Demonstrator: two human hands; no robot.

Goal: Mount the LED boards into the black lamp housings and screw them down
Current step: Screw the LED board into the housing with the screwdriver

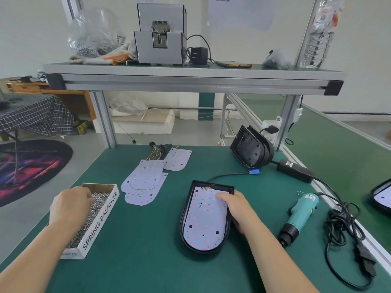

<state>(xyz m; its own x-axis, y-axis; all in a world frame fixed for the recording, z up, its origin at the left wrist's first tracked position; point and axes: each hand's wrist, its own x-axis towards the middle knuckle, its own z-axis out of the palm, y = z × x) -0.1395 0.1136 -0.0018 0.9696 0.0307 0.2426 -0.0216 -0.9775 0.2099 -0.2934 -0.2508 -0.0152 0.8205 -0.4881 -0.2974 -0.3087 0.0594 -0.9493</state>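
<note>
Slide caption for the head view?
Left hand dips into the screw box; right hand holds the black housing, thumb on the seated LED board.

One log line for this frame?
step: fetching screws | left hand: in screw box, grasp unclear | right hand: grips black lamp housing, thumb on LED board | electric screwdriver: lying untouched
</note>
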